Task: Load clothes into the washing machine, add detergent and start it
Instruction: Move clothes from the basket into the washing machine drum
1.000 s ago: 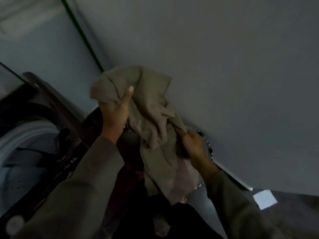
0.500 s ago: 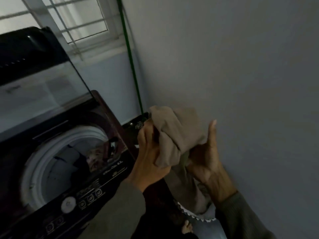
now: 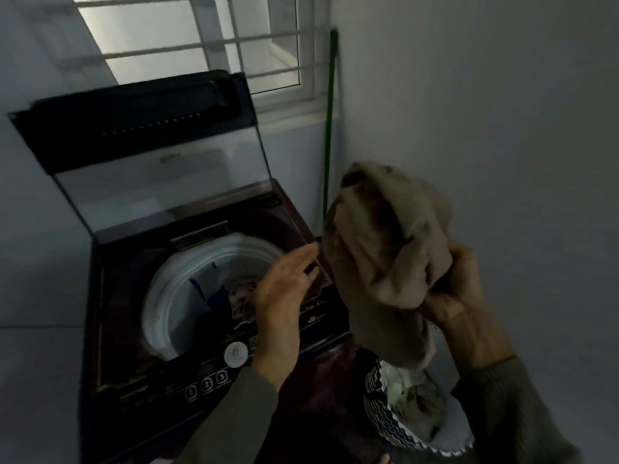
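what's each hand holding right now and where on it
The right hand grips the tan garment by a bunched fold midway down it; the left hand holds nothing.

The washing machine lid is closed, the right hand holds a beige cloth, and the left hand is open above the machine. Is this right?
Not quite. The head view shows the lid open, standing up behind the drum. The rest is right: the right hand grips the beige cloth, and the left hand is open above the washing machine.
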The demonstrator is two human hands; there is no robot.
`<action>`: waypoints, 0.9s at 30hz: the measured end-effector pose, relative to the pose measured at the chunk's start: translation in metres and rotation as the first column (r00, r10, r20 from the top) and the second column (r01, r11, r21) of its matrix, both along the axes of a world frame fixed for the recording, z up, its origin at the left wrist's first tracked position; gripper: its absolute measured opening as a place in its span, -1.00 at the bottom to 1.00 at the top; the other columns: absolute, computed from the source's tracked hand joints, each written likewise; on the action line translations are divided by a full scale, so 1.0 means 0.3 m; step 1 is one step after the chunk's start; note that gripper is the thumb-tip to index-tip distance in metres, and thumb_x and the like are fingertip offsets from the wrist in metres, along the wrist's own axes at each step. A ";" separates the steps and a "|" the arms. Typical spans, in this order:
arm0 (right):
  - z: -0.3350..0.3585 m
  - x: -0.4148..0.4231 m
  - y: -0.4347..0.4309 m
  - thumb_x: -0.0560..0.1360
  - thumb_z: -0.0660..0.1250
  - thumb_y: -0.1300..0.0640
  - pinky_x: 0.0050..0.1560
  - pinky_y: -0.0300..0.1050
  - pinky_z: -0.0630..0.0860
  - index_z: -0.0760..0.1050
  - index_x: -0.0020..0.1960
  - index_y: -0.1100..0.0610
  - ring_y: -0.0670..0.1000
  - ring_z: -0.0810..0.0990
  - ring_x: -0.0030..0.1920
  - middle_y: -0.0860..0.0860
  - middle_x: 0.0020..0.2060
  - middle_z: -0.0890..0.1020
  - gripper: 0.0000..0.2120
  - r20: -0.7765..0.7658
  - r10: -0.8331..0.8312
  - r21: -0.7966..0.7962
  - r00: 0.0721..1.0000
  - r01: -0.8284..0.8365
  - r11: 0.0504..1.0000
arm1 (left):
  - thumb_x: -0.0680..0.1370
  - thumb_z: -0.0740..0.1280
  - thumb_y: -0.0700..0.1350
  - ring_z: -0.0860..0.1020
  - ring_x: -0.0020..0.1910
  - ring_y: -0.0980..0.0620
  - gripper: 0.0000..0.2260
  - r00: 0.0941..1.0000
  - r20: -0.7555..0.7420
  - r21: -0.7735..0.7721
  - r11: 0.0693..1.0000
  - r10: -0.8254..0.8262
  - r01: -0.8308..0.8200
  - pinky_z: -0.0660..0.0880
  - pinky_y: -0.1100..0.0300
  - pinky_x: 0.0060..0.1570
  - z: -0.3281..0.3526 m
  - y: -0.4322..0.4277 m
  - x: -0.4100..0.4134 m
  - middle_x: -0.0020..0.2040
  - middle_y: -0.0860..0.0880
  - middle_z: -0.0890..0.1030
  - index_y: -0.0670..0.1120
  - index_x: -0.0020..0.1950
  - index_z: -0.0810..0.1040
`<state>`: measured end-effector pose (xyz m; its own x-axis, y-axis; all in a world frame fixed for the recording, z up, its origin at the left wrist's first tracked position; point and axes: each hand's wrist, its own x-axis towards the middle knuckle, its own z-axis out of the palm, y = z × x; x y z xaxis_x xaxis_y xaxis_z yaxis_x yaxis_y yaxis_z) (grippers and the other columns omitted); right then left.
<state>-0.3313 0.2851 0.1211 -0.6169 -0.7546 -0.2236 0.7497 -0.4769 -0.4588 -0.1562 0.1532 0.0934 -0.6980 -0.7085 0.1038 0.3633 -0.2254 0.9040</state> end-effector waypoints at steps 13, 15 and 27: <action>0.072 0.263 -0.430 -0.14 0.68 0.20 0.41 -0.02 0.36 0.66 0.13 0.18 0.10 0.49 0.33 0.13 0.28 0.58 -0.19 0.130 0.078 -0.214 0.988 -0.049 0.976 | 0.43 0.22 0.45 0.50 0.30 -0.32 -0.29 0.987 -0.099 0.814 0.561 -0.123 0.151 0.30 -0.43 0.31 -0.157 -0.177 0.260 0.32 -0.21 0.56 -0.02 0.37 0.52; 0.047 0.308 -0.454 -0.27 0.69 0.22 0.14 -0.06 0.59 0.71 -0.06 0.21 0.09 0.63 0.10 0.13 0.04 0.70 -0.25 0.074 0.082 -0.128 0.994 -0.072 0.989 | 0.48 0.16 0.45 0.53 0.30 -0.24 -0.33 0.996 -0.073 0.768 0.634 -0.053 0.090 0.38 -0.32 0.30 -0.126 -0.242 0.299 0.32 -0.16 0.57 0.00 0.34 0.56; -0.202 0.454 -0.623 0.40 0.53 0.14 0.15 -0.10 0.57 0.31 0.41 -0.12 -0.12 0.54 0.22 -0.11 0.29 0.51 -0.33 -0.773 0.224 0.415 0.594 0.207 0.886 | 0.46 0.27 0.38 0.56 0.29 0.02 -0.36 0.961 0.274 0.256 0.966 -0.039 -0.034 0.48 0.10 0.21 -0.084 -0.500 0.339 0.32 0.00 0.58 0.07 0.44 0.44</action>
